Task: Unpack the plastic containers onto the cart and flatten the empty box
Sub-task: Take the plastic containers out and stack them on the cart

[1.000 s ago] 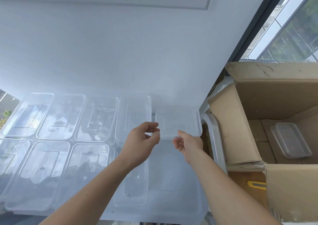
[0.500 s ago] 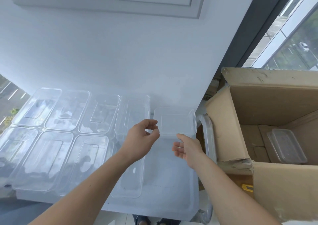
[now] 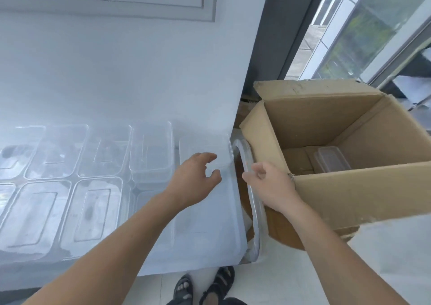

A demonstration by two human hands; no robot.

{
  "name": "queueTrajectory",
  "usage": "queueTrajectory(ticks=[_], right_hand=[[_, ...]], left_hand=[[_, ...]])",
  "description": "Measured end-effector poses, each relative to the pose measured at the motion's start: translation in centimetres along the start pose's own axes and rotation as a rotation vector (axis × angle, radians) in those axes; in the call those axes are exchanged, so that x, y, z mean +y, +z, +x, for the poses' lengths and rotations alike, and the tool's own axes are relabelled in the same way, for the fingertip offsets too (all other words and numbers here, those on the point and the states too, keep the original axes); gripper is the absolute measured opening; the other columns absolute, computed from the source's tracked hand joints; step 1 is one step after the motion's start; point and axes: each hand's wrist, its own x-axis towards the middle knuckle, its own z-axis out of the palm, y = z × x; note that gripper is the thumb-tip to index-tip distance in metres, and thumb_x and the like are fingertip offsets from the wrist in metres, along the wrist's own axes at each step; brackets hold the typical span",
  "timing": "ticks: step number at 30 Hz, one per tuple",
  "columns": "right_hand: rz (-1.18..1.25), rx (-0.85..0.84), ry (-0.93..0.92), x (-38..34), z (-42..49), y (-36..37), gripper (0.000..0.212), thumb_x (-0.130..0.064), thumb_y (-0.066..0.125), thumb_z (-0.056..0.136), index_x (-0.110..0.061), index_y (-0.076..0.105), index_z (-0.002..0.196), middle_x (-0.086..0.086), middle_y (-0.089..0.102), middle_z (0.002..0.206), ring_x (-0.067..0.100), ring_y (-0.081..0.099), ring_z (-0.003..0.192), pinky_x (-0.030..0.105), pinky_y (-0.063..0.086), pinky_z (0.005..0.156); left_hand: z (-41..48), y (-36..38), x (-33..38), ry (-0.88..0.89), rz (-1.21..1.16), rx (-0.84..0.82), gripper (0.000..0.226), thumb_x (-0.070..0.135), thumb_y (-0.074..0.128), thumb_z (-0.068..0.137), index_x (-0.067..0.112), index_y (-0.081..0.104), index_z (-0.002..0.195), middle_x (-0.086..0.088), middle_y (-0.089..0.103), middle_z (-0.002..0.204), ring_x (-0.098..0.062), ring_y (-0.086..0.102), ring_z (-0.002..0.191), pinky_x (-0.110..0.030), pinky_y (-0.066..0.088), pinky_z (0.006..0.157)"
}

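Currently on view, item by item.

Cart [image 3: 210, 234]: white top, set against a pale wall [image 3: 116, 71]. A metal rail [image 3: 256, 211] runs along its right edge.

Containers [image 3: 151, 151]: clear plastic, rectangular, open side up, laid in two rows across the cart top, close side by side. Those at the far left are blurred, so no count is given.

End container [image 3: 205, 145]: clear, resting on the cart at the right end of the back row, just beside the rail.

Box [image 3: 349, 193]: brown cardboard, upright, flaps open, standing to the right of the cart and just beside the rail.

Boxed container [image 3: 331, 162]: clear, lying on the bottom of the box near its front wall, which hides part of it.

Left hand [image 3: 193, 179]: over the cart, just in front of the end container. Fingers [image 3: 210, 156] are loosely curled and spread, thumb apart, pinching nothing. Contact with the end container cannot be told.

Right hand [image 3: 270, 183]: over the rail, between the cart and the near left corner of the box. Fingers are loosely curled and hold nothing. Contact with the box corner cannot be told.

Sandals [image 3: 205, 286]: dark, on a pale tiled floor [image 3: 279, 281] at the bottom edge, just in front of the cart.

Window [image 3: 361, 36]: upper right, behind the box, greenery beyond the glass.
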Motion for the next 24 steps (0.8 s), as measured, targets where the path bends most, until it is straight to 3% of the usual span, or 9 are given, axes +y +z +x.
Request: queueTrajectory(ticks=[5,9,12,16,20,24], right_hand=[[-0.139,0.104,-0.004,4.0,-4.6,-3.1,0.051,-0.052,0.056,0.095,-0.023,0.053,0.136,-0.007,0.052,0.138,0.012,0.049,0.122,0.034,0.043,0.103],[-0.228,0.126,-0.051,7.4,-6.8,-5.8,0.054,-0.055,0.051,0.095,-0.024,0.049,0.14,-0.011,0.043,0.144,0.013,0.04,0.133,0.035,0.038,0.108],[-0.237,0.162,-0.103,10.5,-8.0,-8.2,0.058,-0.056,0.049,0.097,-0.024,0.045,0.144,-0.01,0.037,0.152,0.012,0.03,0.141,0.034,0.03,0.114],[-0.21,0.156,-0.137,15.7,-9.7,-12.4,0.057,-0.056,0.046,0.098,-0.027,0.042,0.147,-0.011,0.032,0.155,0.009,0.024,0.144,0.034,0.026,0.118],[-0.205,0.149,-0.146,20.9,-11.2,-17.7,0.058,-0.057,0.047,0.097,-0.025,0.044,0.145,-0.011,0.032,0.155,0.008,0.023,0.143,0.031,0.025,0.117],[-0.196,0.182,-0.173,24.0,-12.1,-22.3,0.056,-0.056,0.05,0.095,-0.024,0.048,0.141,-0.015,0.036,0.149,0.003,0.025,0.138,0.019,0.023,0.108]], left_hand=[[-0.9,3.3,2.8,0.108,0.078,-0.146,0.049,0.033,0.054,0.098,0.021,0.046,0.145,0.003,0.047,0.147,-0.015,0.049,0.131,-0.034,0.045,0.104],[-1.4,5.8,7.2,0.202,0.158,-0.201,0.051,0.037,0.053,0.098,0.022,0.044,0.147,0.003,0.046,0.149,-0.017,0.047,0.133,-0.032,0.041,0.108],[-1.1,8.1,11.0,0.279,0.219,-0.199,0.05,0.036,0.054,0.097,0.022,0.047,0.145,0.003,0.049,0.146,-0.016,0.049,0.128,-0.027,0.04,0.102],[-0.8,13.1,17.1,0.329,0.256,-0.206,0.051,0.037,0.057,0.095,0.023,0.049,0.144,0.004,0.049,0.146,-0.017,0.053,0.123,-0.03,0.043,0.104],[-0.6,18.7,23.8,0.355,0.294,-0.226,0.053,0.038,0.058,0.095,0.022,0.048,0.144,0.003,0.048,0.146,-0.016,0.058,0.101,-0.028,0.042,0.095],[-0.9,21.9,28.2,0.359,0.251,-0.211,0.051,0.038,0.058,0.094,0.025,0.049,0.143,0.007,0.053,0.141,-0.009,0.053,0.075,-0.026,0.043,0.083]])
